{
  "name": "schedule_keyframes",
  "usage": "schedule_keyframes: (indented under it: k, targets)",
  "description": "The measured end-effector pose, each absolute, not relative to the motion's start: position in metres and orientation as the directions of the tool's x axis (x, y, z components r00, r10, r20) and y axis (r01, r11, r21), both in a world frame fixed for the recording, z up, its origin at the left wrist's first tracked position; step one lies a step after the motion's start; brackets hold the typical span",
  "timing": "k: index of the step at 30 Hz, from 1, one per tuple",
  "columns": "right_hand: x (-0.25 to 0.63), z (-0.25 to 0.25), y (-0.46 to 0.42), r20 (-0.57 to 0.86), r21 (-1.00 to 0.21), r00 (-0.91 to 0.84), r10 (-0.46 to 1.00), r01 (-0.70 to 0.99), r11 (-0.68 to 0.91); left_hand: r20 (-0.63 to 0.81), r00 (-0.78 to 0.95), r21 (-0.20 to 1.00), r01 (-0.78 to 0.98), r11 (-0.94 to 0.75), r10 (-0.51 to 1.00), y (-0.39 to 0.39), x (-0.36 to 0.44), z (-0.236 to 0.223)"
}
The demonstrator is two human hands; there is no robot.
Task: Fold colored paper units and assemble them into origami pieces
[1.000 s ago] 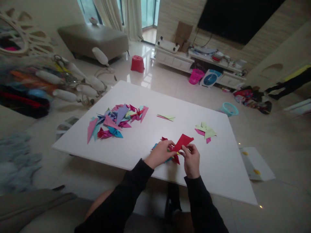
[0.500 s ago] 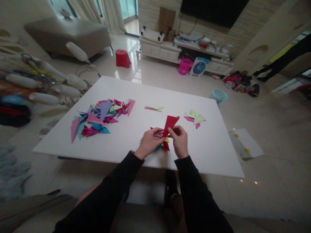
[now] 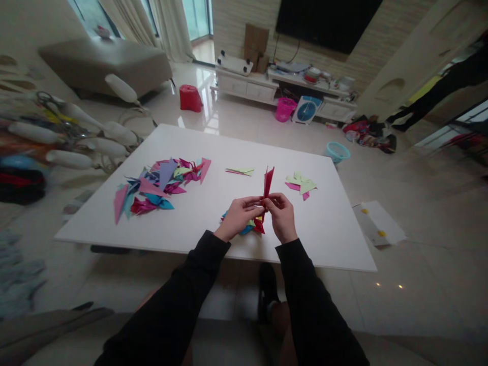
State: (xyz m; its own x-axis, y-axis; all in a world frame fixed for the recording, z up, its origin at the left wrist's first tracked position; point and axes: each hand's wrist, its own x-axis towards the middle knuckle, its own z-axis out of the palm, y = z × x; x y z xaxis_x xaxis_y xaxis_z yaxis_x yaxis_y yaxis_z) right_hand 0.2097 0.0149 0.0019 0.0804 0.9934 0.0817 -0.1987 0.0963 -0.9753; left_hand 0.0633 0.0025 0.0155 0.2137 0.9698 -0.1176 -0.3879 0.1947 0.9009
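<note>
A red folded paper (image 3: 268, 182) stands upright between my hands, seen nearly edge-on. My left hand (image 3: 241, 214) pinches its lower part from the left, fingers pointing right. From the other side my right hand (image 3: 281, 214) grips it between thumb and fingers. Beneath and behind my hands lies a small heap of folded papers (image 3: 247, 229) in blue, red and yellow, partly hidden by my left hand. All this is over the near part of the white table (image 3: 324, 244).
A large pile of coloured folded papers (image 3: 160, 185) covers the table's left side. Green-and-pink folded papers (image 3: 240, 172) lie at mid-table, with more green and pink pieces (image 3: 302, 184) farther right. A blue basket (image 3: 337, 151) stands on the floor beyond the right edge.
My hands have turned the red paper from showing its broad face to standing thin and edge-on. It has been lifted more upright. The camera view has shifted, moving the table leftward in the picture.
</note>
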Motion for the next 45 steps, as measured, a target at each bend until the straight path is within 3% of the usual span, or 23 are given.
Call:
schedule_keyframes:
  k: [6, 13, 21, 27, 37, 45]
  targets:
    - [0.21, -0.007, 0.024, 0.011, -0.969, 0.153, 0.988, -0.244, 0.048, -0.123, 0.221, 0.885, -0.417, 0.208, 0.968, 0.014, 0.066, 0.008]
    - [0.209, -0.008, 0.033, -0.085, -0.963, 0.127, 0.988, -0.265, -0.049, -0.244, 0.145, 0.843, -0.457, 0.283, 0.959, 0.026, 0.06, -0.005]
    - [0.208, -0.007, 0.029, -0.117, -0.975, 0.147, 0.982, -0.205, -0.085, -0.252, 0.128, 0.82, -0.497, 0.282, 0.959, 0.02, 0.058, -0.005]
    - [0.205, -0.003, 0.026, -0.126, -0.961, 0.157, 0.98, -0.265, -0.081, -0.257, 0.083, 0.817, -0.514, 0.262, 0.963, 0.021, 0.061, -0.007]
    - [0.208, 0.0, 0.026, -0.065, -0.988, 0.15, 0.987, -0.149, -0.042, -0.139, -0.057, 0.959, -0.257, 0.12, 0.989, 0.026, 0.055, -0.008]
    - [0.205, -0.005, 0.025, -0.006, -0.997, 0.204, 0.979, -0.07, 0.008, -0.053, -0.093, 0.991, -0.128, 0.041, 0.994, 0.022, 0.06, -0.002]
